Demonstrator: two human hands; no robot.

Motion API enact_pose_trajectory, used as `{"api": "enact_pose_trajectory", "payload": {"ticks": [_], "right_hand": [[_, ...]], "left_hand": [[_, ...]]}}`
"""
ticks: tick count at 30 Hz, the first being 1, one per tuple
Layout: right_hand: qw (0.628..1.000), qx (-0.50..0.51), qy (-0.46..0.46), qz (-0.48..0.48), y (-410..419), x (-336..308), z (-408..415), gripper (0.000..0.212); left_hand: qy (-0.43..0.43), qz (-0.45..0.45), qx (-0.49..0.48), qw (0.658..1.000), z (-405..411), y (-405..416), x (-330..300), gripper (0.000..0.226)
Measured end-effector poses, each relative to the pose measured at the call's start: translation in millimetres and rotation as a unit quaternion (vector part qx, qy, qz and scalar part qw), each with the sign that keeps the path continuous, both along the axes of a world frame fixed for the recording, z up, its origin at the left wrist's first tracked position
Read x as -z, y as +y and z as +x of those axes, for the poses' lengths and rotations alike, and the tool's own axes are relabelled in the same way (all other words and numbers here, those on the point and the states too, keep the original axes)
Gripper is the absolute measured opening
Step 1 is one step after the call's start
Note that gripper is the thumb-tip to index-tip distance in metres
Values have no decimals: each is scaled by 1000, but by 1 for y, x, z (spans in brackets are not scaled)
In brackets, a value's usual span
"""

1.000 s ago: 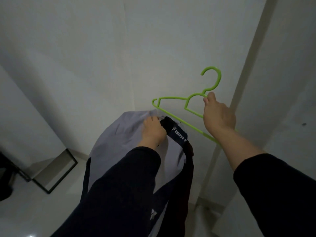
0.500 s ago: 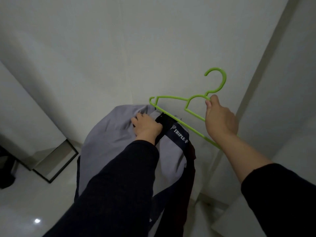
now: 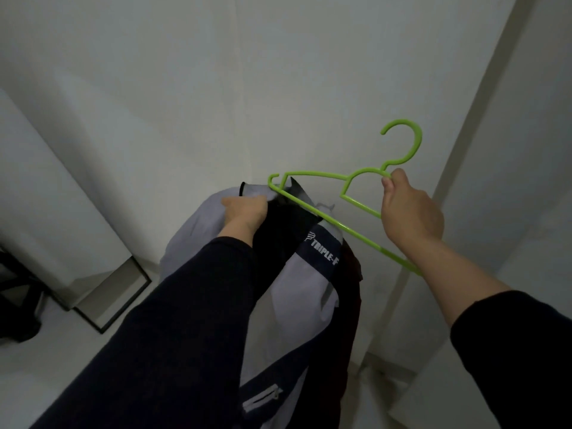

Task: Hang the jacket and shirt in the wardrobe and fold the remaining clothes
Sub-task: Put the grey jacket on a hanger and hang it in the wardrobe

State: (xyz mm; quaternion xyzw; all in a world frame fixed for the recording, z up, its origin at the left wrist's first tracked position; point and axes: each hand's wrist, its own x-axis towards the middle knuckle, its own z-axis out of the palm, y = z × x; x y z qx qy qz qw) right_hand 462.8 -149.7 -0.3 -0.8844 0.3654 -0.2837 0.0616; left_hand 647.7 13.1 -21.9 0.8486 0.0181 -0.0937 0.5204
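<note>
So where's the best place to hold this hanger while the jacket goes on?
At the neck, under the hook, as the right hand does now. Come from the right: the hanger's left tip is entering the jacket, so both arms must stay free.

dim, grey-green cast | soft shadows | wide-angle bending at edges

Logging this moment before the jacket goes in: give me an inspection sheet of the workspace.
Surface: pale floor, nothing seen on it nearby.
Job's things: grey and navy jacket held up; green hanger, one end at the collar.
Clutter: dark frame leaning on the wall; dark object at left edge.
Grippers: left hand grips the jacket; right hand holds the hanger.
Cables: nothing seen.
Surroundings: white walls; wardrobe interior not seen.
</note>
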Motion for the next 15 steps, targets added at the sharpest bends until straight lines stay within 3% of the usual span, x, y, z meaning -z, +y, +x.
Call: {"api": "enact_pose_trajectory", "payload": {"ticks": [2,6,9,15], "right_hand": [[1000,-12,5,-6,9,-4,-1,33],[999,-40,-2,-19,28,-12,-2,32],[996,-76,-25,-36,43,-17,-3,30],[984,-124,-110,-59,70,-34,-1,30]], "left_hand": [[-9,47,30,998,3,19,-11,65],[-117,163,28,979,12,58,-26,33],[-177,174,-2,969,15,87,-41,27],[-193,141,-31,971,15,135,-69,25]]}}
